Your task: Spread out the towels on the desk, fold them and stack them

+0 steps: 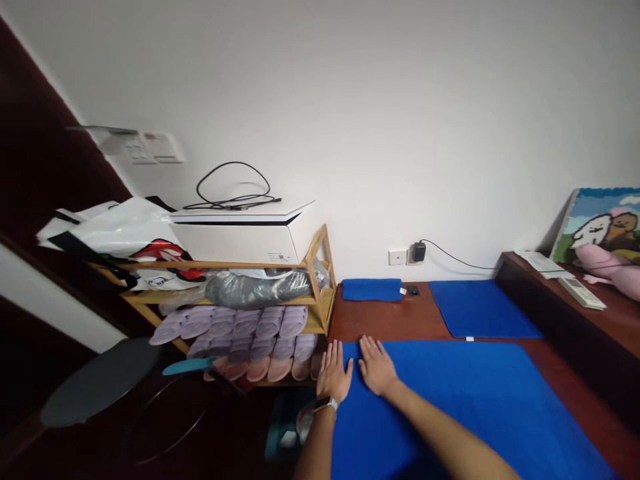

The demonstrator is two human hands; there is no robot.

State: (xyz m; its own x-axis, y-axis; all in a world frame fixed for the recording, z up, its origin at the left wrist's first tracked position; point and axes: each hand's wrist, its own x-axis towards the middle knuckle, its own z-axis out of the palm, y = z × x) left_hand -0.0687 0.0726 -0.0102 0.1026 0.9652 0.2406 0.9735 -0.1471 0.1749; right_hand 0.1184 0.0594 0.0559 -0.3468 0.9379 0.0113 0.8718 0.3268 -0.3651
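A large blue cloth (450, 400) lies spread over the reddish-brown wooden surface (395, 319). My left hand (334, 377), with a watch on the wrist, rests flat at the cloth's upper left edge, fingers extended. Just right of it, my right hand (376, 365) lies flat on the cloth near its far edge, palm down. The two hands are apart and hold nothing. Beyond them sits a folded blue cloth (371, 289) against the wall. A smaller flat blue cloth (483, 309) lies farther back on the right.
At left, a wooden rack (320, 310) holds slippers (270, 322), a white box (240, 241) and bags. A round dark stool (103, 381) stands lower left. On the raised right ledge are a remote (582, 293), a pink plush toy (613, 267) and a picture (607, 223).
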